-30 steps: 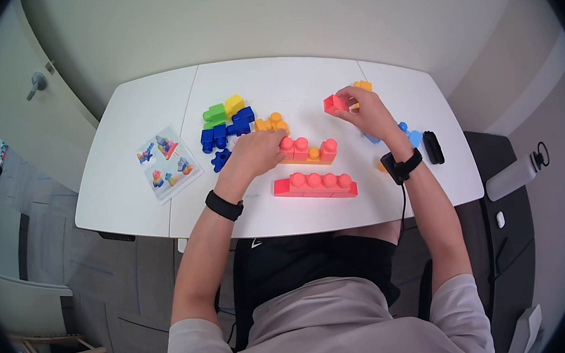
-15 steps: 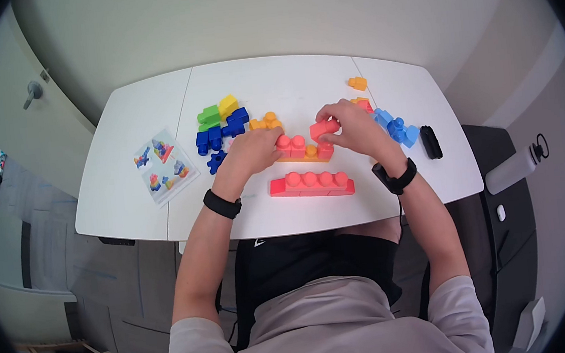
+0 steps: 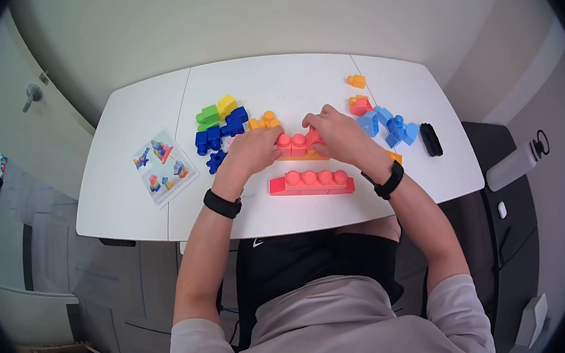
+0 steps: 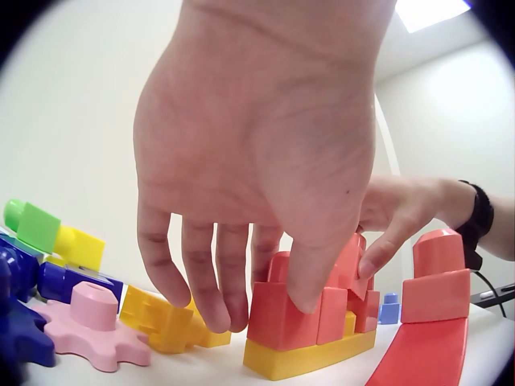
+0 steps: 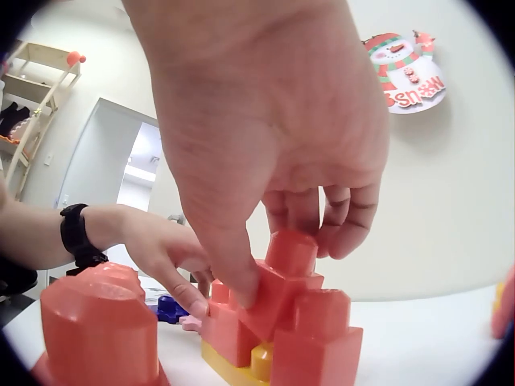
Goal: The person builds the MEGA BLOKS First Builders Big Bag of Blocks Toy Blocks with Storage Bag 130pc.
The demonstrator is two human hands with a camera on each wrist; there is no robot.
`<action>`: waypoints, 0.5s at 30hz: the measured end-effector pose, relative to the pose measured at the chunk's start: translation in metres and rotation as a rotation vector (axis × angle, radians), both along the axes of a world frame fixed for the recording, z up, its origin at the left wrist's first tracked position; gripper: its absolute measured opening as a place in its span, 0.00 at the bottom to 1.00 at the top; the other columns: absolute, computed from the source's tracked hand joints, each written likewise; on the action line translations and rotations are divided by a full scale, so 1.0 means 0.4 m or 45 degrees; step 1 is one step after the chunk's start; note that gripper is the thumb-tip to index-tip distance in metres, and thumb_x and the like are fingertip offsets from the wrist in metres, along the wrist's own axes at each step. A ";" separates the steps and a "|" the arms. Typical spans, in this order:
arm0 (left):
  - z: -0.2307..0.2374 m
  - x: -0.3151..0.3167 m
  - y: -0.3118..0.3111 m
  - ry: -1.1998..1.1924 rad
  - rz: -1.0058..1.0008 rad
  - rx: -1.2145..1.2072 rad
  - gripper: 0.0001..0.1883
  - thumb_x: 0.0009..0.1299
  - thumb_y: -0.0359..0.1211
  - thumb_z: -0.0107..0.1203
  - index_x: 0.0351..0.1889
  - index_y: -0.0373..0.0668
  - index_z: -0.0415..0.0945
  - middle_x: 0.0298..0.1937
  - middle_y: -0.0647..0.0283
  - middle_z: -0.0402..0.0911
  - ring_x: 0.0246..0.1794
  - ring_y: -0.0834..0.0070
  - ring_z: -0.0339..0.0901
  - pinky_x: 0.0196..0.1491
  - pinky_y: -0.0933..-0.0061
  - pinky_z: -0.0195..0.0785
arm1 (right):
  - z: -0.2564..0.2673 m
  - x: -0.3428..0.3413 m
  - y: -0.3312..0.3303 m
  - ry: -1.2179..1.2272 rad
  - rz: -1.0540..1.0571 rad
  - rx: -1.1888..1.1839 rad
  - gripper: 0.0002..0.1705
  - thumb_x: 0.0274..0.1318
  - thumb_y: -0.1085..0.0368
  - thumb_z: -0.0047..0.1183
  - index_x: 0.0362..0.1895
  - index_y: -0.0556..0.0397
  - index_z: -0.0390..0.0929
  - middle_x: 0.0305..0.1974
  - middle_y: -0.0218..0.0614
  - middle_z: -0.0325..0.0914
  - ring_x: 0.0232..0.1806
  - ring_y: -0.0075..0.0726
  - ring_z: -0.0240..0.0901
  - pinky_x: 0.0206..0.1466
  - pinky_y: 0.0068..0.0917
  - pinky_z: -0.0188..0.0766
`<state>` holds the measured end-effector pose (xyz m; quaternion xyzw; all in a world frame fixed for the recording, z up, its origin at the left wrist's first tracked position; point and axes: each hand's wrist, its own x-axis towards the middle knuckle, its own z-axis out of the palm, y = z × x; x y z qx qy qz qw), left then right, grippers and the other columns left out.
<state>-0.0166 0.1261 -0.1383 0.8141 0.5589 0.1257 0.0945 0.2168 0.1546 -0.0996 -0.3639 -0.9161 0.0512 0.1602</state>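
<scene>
My left hand (image 3: 256, 153) pinches the left end of a built row, its thumb against a red block (image 4: 281, 318) and its fingers behind. This row has a long yellow base (image 4: 310, 356) with red blocks on top. Over the gap between them, my right hand (image 3: 343, 136) holds another red block (image 5: 278, 299) between thumb and fingers. It sits tilted, above a bare yellow stud (image 5: 261, 362), beside the red block at the row's right end (image 5: 318, 346). A second, all-red row (image 3: 310, 186) lies nearer to me.
Dark blue (image 3: 208, 140), green (image 3: 208, 115) and yellow (image 3: 227, 105) blocks lie at the left, near a picture sheet (image 3: 165, 167). Orange blocks (image 3: 264, 121) and a pink gear-shaped piece (image 4: 92, 330) are by my left hand. Light blue blocks (image 3: 397, 131) and a black case (image 3: 431, 140) are at the right.
My right hand has brought the red block leftward from the table's right side, turned it and lowered it onto the row. My left hand has stayed at the row's left end.
</scene>
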 end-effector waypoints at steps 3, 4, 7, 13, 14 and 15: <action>-0.004 0.001 0.003 0.000 0.004 -0.010 0.19 0.70 0.37 0.66 0.55 0.44 0.77 0.45 0.57 0.89 0.47 0.56 0.86 0.45 0.56 0.79 | 0.000 -0.001 -0.003 0.030 0.004 0.042 0.21 0.46 0.73 0.69 0.47 0.56 0.79 0.36 0.43 0.84 0.48 0.49 0.78 0.48 0.42 0.81; -0.002 0.002 0.003 0.000 0.004 -0.010 0.19 0.70 0.37 0.66 0.55 0.44 0.77 0.45 0.57 0.89 0.47 0.56 0.86 0.45 0.56 0.79 | 0.001 -0.002 -0.002 0.015 0.007 0.058 0.21 0.45 0.74 0.69 0.46 0.56 0.79 0.34 0.44 0.83 0.48 0.49 0.78 0.47 0.42 0.81; 0.000 0.004 0.000 0.012 -0.003 -0.019 0.19 0.70 0.37 0.65 0.57 0.44 0.77 0.45 0.57 0.89 0.48 0.56 0.86 0.46 0.56 0.79 | -0.002 -0.016 -0.003 -0.057 -0.039 0.078 0.20 0.44 0.74 0.69 0.44 0.57 0.79 0.32 0.46 0.81 0.46 0.51 0.79 0.44 0.44 0.82; -0.003 0.008 0.003 0.005 -0.007 -0.035 0.21 0.70 0.37 0.65 0.59 0.44 0.76 0.45 0.57 0.89 0.48 0.56 0.86 0.47 0.56 0.79 | -0.075 -0.021 0.038 -0.138 -0.053 0.118 0.21 0.43 0.74 0.70 0.45 0.55 0.79 0.31 0.46 0.80 0.42 0.52 0.81 0.40 0.44 0.81; -0.002 0.008 0.002 0.011 -0.012 -0.032 0.21 0.70 0.38 0.65 0.59 0.44 0.76 0.45 0.57 0.89 0.48 0.56 0.86 0.47 0.56 0.79 | -0.078 -0.018 0.037 -0.093 -0.034 0.087 0.22 0.44 0.72 0.71 0.46 0.54 0.79 0.32 0.45 0.80 0.42 0.52 0.81 0.41 0.44 0.81; -0.001 0.009 0.000 0.016 -0.018 -0.028 0.21 0.70 0.38 0.65 0.59 0.44 0.76 0.45 0.57 0.89 0.48 0.56 0.86 0.47 0.56 0.79 | -0.078 -0.016 0.038 -0.093 -0.036 0.085 0.22 0.44 0.72 0.71 0.46 0.54 0.79 0.32 0.45 0.80 0.42 0.52 0.81 0.41 0.44 0.81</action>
